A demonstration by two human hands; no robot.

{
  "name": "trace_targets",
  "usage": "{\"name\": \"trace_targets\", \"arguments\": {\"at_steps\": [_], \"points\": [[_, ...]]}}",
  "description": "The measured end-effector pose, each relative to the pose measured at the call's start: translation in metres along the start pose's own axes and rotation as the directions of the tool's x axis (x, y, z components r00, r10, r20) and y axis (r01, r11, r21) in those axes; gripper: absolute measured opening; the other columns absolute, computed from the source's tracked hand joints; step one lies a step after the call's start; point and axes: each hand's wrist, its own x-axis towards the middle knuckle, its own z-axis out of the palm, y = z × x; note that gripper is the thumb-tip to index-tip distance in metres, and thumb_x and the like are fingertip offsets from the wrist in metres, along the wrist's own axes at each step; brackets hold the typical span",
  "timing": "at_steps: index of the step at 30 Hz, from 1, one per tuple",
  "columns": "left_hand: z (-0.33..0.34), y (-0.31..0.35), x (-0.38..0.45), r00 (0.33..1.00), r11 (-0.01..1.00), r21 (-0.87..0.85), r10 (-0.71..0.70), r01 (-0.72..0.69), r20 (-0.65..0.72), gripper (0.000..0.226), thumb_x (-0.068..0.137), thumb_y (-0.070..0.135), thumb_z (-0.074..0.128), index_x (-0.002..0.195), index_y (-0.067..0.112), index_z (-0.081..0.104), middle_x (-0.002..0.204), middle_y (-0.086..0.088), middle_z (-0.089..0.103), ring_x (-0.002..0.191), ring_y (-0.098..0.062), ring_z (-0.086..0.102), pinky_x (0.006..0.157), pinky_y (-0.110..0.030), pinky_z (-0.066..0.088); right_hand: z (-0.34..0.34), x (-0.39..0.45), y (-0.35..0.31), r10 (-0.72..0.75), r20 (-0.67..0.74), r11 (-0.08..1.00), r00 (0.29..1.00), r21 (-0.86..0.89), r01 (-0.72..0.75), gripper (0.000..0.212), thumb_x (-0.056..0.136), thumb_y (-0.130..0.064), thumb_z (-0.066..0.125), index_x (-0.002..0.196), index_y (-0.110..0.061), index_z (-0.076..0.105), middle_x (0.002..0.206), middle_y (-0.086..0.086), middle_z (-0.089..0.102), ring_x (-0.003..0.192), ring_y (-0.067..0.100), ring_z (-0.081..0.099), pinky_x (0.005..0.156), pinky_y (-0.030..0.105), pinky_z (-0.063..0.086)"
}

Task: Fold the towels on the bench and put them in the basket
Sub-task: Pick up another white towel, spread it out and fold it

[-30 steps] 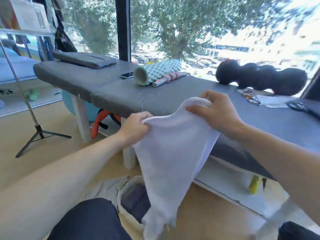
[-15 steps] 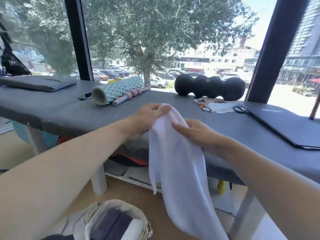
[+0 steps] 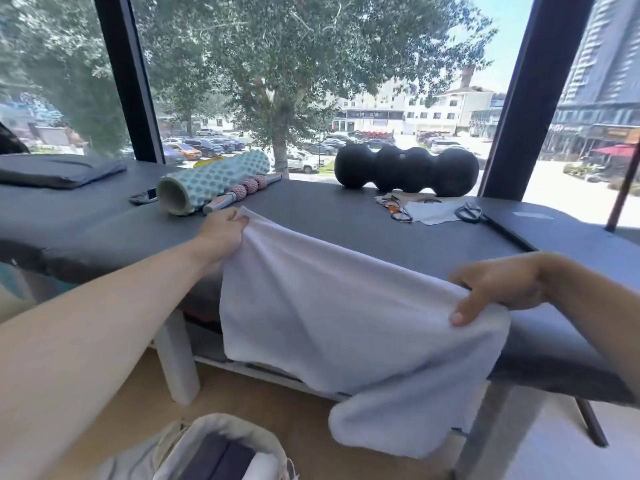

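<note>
White towel [image 3: 332,306] hangs stretched between both gripping hands.

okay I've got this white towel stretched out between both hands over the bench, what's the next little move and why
Probably lower it flat onto the bench. The left hand and right hand each grip an end of the white towel, but most of it hangs off the front edge, so it likely needs a flat surface before folding.
</note>
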Motion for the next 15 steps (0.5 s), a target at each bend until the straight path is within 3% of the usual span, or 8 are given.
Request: {"name": "trace_targets", "arguments": {"at_steps": [2, 4, 5, 7, 8, 10, 13, 15], "points": [[-0.005, -0.011, 0.012, 0.995, 0.997, 0.071, -0.024, 0.030, -0.094, 0.031, 0.103, 0.022, 0.053, 0.072, 0.025, 0.054, 0.072, 0.004, 0.048, 0.070, -0.015, 0.044, 0.069, -0.030, 0.033, -0.021, -0.012, 0.008, 0.107, -0.042, 0.994, 0.993, -0.019, -0.108, 0.066, 0.060, -0.024, 0.091, 0.117, -0.002, 0.065, 0.115, 0.020, 0.073, 0.104, 0.034, 0.071, 0.081, 0.038, 0.058], [-0.012, -0.020, 0.024, 0.989, 0.990, 0.118, -0.062, 0.078, -0.134, 0.017, 0.097, 0.022, 0.061, 0.082, 0.020, 0.068, 0.082, -0.010, 0.061, 0.081, -0.026, 0.056, 0.070, -0.032, 0.042, -0.040, -0.021, 0.013, 0.191, -0.109, 0.979, 0.976, -0.052, -0.197, 0.070, 0.066, -0.023, 0.092, 0.124, -0.002, 0.062, 0.117, 0.021, 0.072, 0.107, 0.038, 0.070, 0.087, 0.047, 0.058], [-0.016, -0.022, 0.028, 0.985, 0.982, 0.149, -0.095, 0.116, -0.147, 0.010, 0.094, 0.024, 0.067, 0.092, 0.019, 0.075, 0.093, -0.012, 0.068, 0.092, -0.028, 0.063, 0.078, -0.034, 0.050, -0.048, -0.023, 0.015, 0.231, -0.172, 0.968, 0.958, -0.055, -0.243, 0.066, 0.069, -0.022, 0.092, 0.124, -0.001, 0.062, 0.115, 0.021, 0.072, 0.106, 0.039, 0.070, 0.089, 0.051, 0.057], [-0.023, -0.025, 0.037, 0.970, 0.946, 0.249, -0.163, 0.205, -0.181, 0.024, 0.088, 0.032, 0.076, 0.107, 0.018, 0.079, 0.114, -0.007, 0.073, 0.109, -0.030, 0.066, 0.093, -0.038, 0.053, -0.061, -0.022, 0.015, 0.281, -0.324, 0.946, 0.904, -0.067, -0.318, 0.056, 0.071, -0.025, 0.091, 0.116, -0.002, 0.067, 0.106, 0.017, 0.076, 0.097, 0.036, 0.074, 0.088, 0.053, 0.058], [-0.027, -0.026, 0.043, 0.961, 0.929, 0.280, -0.189, 0.241, -0.200, 0.028, 0.086, 0.036, 0.078, 0.108, 0.018, 0.079, 0.116, -0.007, 0.073, 0.109, -0.030, 0.067, 0.093, -0.038, 0.054, -0.066, -0.020, 0.015, 0.273, -0.395, 0.935, 0.877, -0.106, -0.338, 0.052, 0.070, -0.029, 0.091, 0.111, -0.004, 0.071, 0.101, 0.013, 0.077, 0.093, 0.032, 0.075, 0.086, 0.052, 0.059], [-0.029, -0.029, 0.055, 0.944, 0.927, 0.230, -0.250, 0.297, -0.215, 0.030, 0.084, 0.034, 0.080, 0.105, 0.011, 0.078, 0.098, -0.013, 0.077, 0.089, -0.028, 0.074, 0.083, -0.039, 0.060, -0.072, -0.012, 0.014, 0.212, -0.492, 0.920, 0.844, -0.190, -0.342, 0.044, 0.067, -0.033, 0.091, 0.103, -0.012, 0.077, 0.096, 0.006, 0.079, 0.087, 0.024, 0.077, 0.085, 0.046, 0.061], [-0.020, -0.029, 0.071, 0.925, 0.928, 0.096, -0.339, 0.359, -0.174, 0.024, 0.095, 0.019, 0.068, 0.099, -0.004, 0.069, 0.060, -0.015, 0.071, 0.048, -0.024, 0.070, 0.043, -0.028, 0.055, -0.078, 0.003, 0.013, 0.121, -0.598, 0.924, 0.792, -0.225, -0.310, 0.030, 0.070, -0.033, 0.090, 0.093, -0.019, 0.077, 0.092, 0.002, 0.078, 0.085, 0.020, 0.075, 0.086, 0.041, 0.060], [-0.013, -0.031, 0.078, 0.919, 0.928, 0.071, -0.347, 0.365, -0.186, 0.021, 0.098, 0.015, 0.062, 0.099, -0.006, 0.064, 0.072, -0.019, 0.072, 0.056, -0.027, 0.071, 0.041, -0.027, 0.053, -0.082, 0.015, 0.016, 0.085, -0.659, 0.887, 0.747, -0.291, -0.358, 0.038, 0.068, -0.044, 0.089, 0.085, -0.015, 0.072, 0.087, 0.001, 0.075, 0.083, 0.019, 0.070, 0.079, 0.035, 0.057]]}}
